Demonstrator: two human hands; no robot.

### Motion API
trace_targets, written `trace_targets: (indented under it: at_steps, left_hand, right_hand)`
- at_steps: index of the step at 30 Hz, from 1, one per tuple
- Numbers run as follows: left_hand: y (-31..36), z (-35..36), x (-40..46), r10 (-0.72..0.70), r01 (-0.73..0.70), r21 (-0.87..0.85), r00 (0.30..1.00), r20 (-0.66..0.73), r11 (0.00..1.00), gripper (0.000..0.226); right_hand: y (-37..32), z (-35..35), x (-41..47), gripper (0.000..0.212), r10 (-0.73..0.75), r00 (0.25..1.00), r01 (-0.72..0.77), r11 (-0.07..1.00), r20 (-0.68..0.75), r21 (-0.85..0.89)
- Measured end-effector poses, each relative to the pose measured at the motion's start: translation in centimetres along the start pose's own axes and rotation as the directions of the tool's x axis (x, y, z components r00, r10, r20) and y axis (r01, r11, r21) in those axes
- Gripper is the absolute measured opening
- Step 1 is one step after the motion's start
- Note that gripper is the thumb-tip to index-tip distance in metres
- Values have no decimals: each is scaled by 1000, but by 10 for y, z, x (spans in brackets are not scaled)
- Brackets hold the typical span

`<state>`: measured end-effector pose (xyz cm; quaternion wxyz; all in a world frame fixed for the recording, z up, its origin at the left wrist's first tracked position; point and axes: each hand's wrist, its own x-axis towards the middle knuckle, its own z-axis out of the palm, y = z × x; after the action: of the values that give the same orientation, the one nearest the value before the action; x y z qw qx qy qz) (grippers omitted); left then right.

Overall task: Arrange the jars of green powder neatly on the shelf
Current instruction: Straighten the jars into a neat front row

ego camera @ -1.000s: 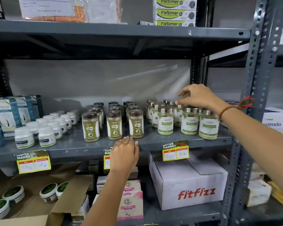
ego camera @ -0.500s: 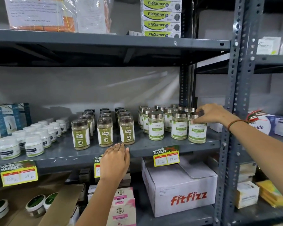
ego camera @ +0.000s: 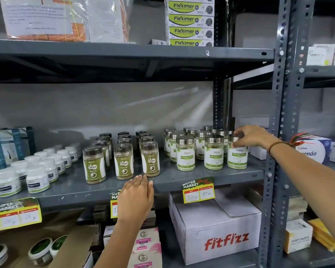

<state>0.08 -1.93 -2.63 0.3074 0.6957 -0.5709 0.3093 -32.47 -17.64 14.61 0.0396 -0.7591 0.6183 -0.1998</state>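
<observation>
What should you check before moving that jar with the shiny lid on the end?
1. Hold on the jar: the right hand has its fingers on the lid of the end jar. Ok.
2. Jar upright: it stands straight on the shelf. Ok.
3. Front row line: the end jar sits a little further back than the middle jar. Not ok.
4. Room to shift: bare shelf shows in front of the jar. Ok.
5. Left hand out of the way: it rests on the shelf edge by the brown-lidded jars. Ok.
6. Lid screwed tight: cannot tell.

Shop, price tags [ego camera: 198, 190], stocked shelf [ego camera: 201, 176]
</observation>
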Motion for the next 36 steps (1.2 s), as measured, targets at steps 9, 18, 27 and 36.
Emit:
trace_targets:
  at_steps: [9,18,27,36]
  left_hand:
    - [1,-2,0,-9,9,-10,1000,2,1000,31]
    - [0,-1,0,-11,11,-14,1000,-2,1000,36]
    - [0,-1,-1,-19,19,-16,1000,8,1000,40]
    - [-1,2,0,-19,19,-11,1000,18,1000,36]
  right_hand:
    - [5,2,5,70,3,1000,-3,1000,-14,7]
    - [5,6,7,87,-96,994,96,995,-45,1]
    - [-29,25,3,99,-262,965,256,955,-26,-150]
    - [-27,29,9,76,-276,956,264,956,-95,-125]
